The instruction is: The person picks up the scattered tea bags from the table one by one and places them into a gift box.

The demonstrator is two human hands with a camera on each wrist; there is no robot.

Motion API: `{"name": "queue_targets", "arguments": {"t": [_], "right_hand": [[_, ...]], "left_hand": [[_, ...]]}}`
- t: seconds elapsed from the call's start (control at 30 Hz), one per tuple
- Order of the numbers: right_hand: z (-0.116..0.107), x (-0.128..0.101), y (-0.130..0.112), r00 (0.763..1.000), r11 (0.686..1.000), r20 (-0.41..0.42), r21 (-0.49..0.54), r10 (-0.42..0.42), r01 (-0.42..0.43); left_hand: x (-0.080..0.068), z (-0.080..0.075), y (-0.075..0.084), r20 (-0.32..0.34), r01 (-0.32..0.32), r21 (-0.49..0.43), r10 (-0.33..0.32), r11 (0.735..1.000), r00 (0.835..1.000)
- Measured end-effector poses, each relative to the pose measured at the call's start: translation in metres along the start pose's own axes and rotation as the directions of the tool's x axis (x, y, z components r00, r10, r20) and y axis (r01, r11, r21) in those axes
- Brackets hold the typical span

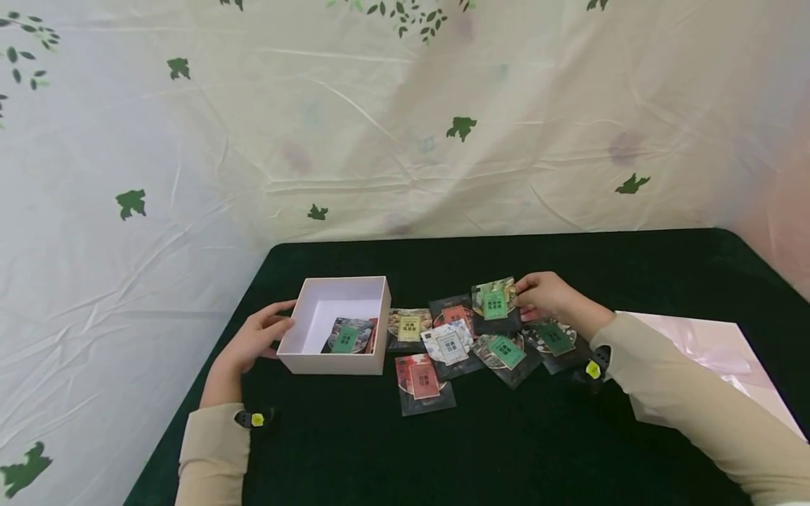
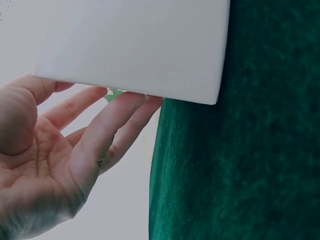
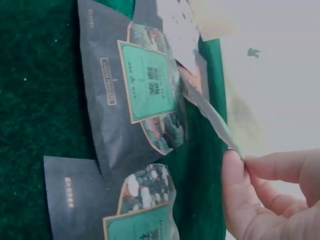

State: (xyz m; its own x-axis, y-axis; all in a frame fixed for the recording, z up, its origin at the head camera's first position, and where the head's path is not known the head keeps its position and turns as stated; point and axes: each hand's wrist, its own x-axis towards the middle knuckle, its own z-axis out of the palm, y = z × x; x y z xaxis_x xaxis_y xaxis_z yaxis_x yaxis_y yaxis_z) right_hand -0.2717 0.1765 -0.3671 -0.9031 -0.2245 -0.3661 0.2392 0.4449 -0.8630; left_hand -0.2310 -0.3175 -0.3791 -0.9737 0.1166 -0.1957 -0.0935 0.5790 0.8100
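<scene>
My right hand [image 1: 543, 295] pinches a dark tea-bag-like sachet [image 1: 496, 309] with a bright green label by its right edge, between thumb and fingertips. In the right wrist view this raised sachet [image 3: 212, 117] shows almost edge-on. My left hand [image 1: 254, 336] rests against the left side of a white open box [image 1: 332, 364], its extended fingers touching the outer wall in the left wrist view. Inside the box, at its near right, lie sachets, the top one [image 1: 345, 339] green-labelled. Several more sachets lie overlapping right of the box, including a red one [image 1: 424, 383] and a white-labelled one [image 1: 451, 347].
A pale pink lid [image 1: 690, 344] with a ribbon bow lies at the right, partly under my right forearm. Dark green cloth [image 1: 481, 450] covers the table. A white curtain [image 1: 380, 140] with green leaf prints hangs behind and along the left.
</scene>
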Motion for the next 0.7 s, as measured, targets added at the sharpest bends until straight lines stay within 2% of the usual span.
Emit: {"name": "queue_targets", "arguments": {"t": [0.23,0.4,0.7], "right_hand": [[-0.003,-0.005,-0.003,1.0,0.998,-0.022,0.057,0.002,0.0],[-0.002,-0.008,-0.002,1.0,0.992,-0.002,0.123,0.012,-0.012],[0.008,-0.01,-0.014,1.0,0.991,-0.014,0.134,0.004,-0.002]], "left_hand": [[-0.002,0.0,0.002,0.007,0.003,-0.019,-0.003,1.0,1.0],[-0.004,0.002,0.0,0.027,0.017,-0.032,-0.016,0.999,1.0],[-0.003,0.0,-0.002,0.021,0.023,-0.035,-0.023,0.999,1.0]]}}
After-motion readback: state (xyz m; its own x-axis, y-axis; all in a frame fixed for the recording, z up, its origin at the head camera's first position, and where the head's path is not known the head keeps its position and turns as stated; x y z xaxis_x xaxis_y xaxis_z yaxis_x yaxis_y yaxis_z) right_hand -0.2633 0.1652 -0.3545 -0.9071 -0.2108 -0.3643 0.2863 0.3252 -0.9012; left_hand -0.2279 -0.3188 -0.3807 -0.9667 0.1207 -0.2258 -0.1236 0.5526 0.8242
